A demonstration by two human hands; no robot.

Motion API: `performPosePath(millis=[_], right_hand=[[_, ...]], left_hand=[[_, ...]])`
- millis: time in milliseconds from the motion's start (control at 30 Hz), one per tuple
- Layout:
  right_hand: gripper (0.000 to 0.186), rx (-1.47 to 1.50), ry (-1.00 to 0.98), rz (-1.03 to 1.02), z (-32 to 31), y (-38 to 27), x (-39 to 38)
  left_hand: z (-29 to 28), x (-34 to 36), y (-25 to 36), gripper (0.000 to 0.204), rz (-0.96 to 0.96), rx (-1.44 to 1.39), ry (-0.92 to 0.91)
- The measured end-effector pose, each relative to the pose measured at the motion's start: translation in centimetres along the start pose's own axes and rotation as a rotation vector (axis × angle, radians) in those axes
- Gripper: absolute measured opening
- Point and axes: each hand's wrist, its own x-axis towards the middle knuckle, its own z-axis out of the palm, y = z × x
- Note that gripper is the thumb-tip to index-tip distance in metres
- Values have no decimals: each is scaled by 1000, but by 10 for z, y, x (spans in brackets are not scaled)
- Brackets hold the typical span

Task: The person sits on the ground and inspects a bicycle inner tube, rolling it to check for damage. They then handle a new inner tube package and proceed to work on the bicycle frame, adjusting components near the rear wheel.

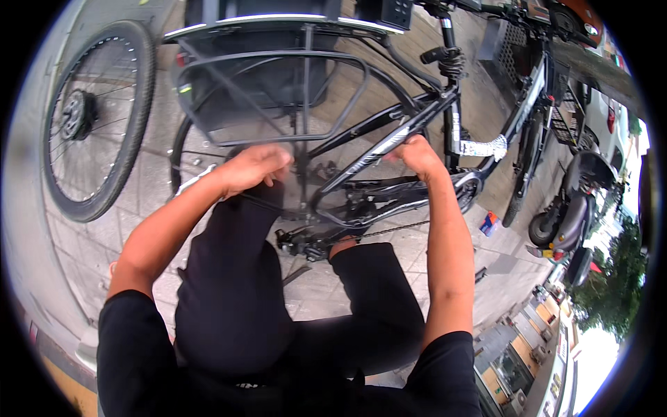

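My left hand point(258, 169) is beside the rear end of a black bicycle frame point(389, 147), just under the rear rack point(278, 55). Its fingers are bent but smeared by motion, so I cannot tell whether they hold anything. My right hand point(419, 157) is closed, close against the slanting frame tube; its fingertips are blurred, and whatever they may hold cannot be made out. Below the hands, between my knees, sits the rear derailleur point(306, 243), with the chain point(396, 229) running right to the crank area. No wheel sits in the frame's rear end.
A detached wheel point(101, 121) with a thick hub leans on the wall at left. A small blue-and-red packet point(489, 224) lies on the paving. Another bicycle point(531, 146) and a parked scooter point(566, 208) stand at right. A dark tool-like piece point(297, 275) lies near my feet.
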Motion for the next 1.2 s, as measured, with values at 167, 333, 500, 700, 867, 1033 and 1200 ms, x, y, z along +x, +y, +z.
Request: performPosePath(millis=[167,333,500,700,867,1033,1200], right_hand=[[37,-361,320,-45,1,-10,-30],[47,-682,399,81,-9,-10,-83],[53,-585,567,159,42,-18,-206],[44,-292,745,-35,71,16,-322],[40,79,870,-183,89,34,-364],[44,423,992,-361,108,92,-356],[42,317,1042,-323,111,100,-353]], left_hand=[[-31,-173,48,37,454,-136,537],[-2,-304,-75,50,-201,-198,759],[68,-354,-251,55,-544,438,460],[41,-364,-288,55,-551,490,419],[2,-372,-258,54,-478,542,494],[-10,-386,-229,53,-458,642,498],[-8,-422,-226,53,-524,717,502]])
